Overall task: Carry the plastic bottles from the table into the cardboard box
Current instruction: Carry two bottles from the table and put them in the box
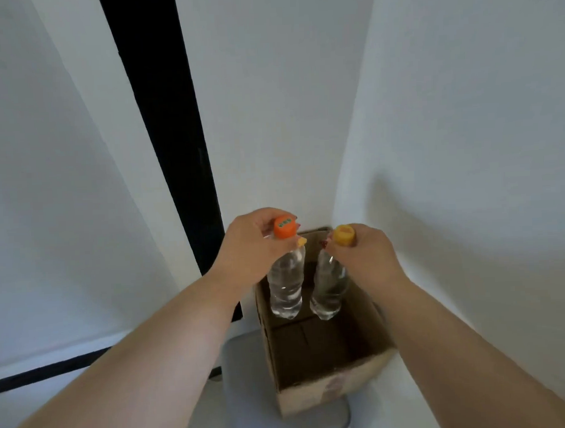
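The left fingers [275, 219] are pinched around the orange cap [284, 227] of a clear bottle [286, 285], the thumb tip pressed just below the cap on the side nearest the other hand. The left hand [248, 247] grasps the bottle by its top alone, so the body hangs straight down from the fingers. Across a narrow gap, the right fingers [341, 248] are closed about the yellow cap [343, 234] of a second bottle [329, 286], which hangs from the right hand [365, 255] in the same way, tilted slightly so its base leans toward the first. The two bottles hang side by side, near each other but apart.

Below the fingers, both bottles reach down into the open box [330, 386], their bases at its far end; whether they touch the bottom cannot be told. The near half of the box, closer to the wrists, holds nothing visible. The box stands on a grey surface [247, 393], beneath and between the forearms.

Beyond the fingers rise white walls [448, 109] meeting in a corner just behind the box, and a black vertical strip [170, 128] runs up past the left hand.
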The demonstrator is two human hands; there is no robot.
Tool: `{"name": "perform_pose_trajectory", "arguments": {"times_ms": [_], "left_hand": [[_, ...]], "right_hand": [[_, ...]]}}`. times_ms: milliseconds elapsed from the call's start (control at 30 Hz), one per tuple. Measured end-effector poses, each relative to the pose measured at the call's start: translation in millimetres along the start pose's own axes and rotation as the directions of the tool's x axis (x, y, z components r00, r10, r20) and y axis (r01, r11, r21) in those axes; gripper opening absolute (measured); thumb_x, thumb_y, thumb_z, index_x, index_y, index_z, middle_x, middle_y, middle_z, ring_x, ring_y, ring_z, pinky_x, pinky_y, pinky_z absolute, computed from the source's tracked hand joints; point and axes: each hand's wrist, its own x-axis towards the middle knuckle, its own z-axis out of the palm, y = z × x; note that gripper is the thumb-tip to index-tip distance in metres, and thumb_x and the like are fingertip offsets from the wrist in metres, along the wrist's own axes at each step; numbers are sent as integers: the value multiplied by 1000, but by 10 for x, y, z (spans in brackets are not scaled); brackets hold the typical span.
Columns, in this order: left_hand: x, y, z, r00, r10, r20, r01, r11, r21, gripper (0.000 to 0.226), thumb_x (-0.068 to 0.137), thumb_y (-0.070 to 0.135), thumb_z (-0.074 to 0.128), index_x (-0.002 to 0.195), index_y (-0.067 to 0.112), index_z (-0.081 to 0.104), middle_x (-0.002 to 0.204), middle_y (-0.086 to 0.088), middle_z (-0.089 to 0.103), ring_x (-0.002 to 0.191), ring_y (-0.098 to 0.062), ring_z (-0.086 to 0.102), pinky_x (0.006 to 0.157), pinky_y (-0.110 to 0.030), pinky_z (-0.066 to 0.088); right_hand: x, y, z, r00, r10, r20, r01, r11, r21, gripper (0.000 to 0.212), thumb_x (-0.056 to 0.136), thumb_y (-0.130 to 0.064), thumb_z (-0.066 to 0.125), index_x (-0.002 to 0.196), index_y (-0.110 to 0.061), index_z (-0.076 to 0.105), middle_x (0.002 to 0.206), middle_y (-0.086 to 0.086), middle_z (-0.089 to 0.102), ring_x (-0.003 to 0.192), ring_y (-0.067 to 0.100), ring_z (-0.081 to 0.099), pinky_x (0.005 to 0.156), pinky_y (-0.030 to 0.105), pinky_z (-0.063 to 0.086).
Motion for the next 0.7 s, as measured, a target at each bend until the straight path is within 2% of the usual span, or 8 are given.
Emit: {"name": "perform_pose_trajectory", "arguments": {"times_ms": [133,233,300,367,400,567,700], "left_hand": [[472,-659,264,985,-169,-30,172,981,95,30,72,19,86,96,31,72,95,11,75,93,-5,70,84,-21,57],[730,-1040,429,972,-236,-17,234,951,203,32,70,23,87,97,30,71,97,9,73,93,-9,69,86,-31,59],[851,-1211,495,971,-238,1,228,932,280,32,71,24,85,99,30,70,98,9,70,94,-9,66,84,-25,56],[954,-1338,532,968,-250,26,227,913,340,31,73,23,84,100,29,69,97,11,67,92,-6,61,75,-12,47],[990,-1382,538,966,-257,38,227,903,364,31,74,23,83,101,29,68,97,12,66,91,-6,60,72,-10,43],[1154,-1593,532,954,-294,53,234,848,476,34,75,24,83,103,26,65,100,10,62,95,-10,57,76,-20,43],[1200,-1719,553,943,-314,113,190,784,591,34,78,23,78,108,26,64,112,4,66,105,-16,59,81,-24,46]], "right_hand": [[545,465,436,993,78,87,-74,996,-51,5,81,-20,74,85,-18,71,83,0,70,85,23,66,74,31,51],[865,774,736,981,113,157,-99,991,-95,13,79,-21,77,90,-16,72,90,3,73,90,25,68,83,40,57],[998,899,873,973,121,196,-97,987,-128,11,81,-20,76,91,-16,72,91,4,73,90,24,68,83,42,57],[1119,1002,975,975,121,185,-97,986,-133,9,81,-18,75,90,-16,72,92,5,74,91,25,67,84,42,57],[1163,1027,1006,975,122,184,-96,985,-143,9,82,-18,75,91,-16,72,93,6,74,92,25,67,84,40,56],[1396,1128,1127,971,140,196,-109,981,-162,10,86,-13,71,95,-16,70,91,3,67,89,21,61,76,26,45],[1472,1194,1171,966,164,199,-130,976,-172,9,89,-12,68,91,-20,65,88,1,63,85,20,58,74,24,42]]}}
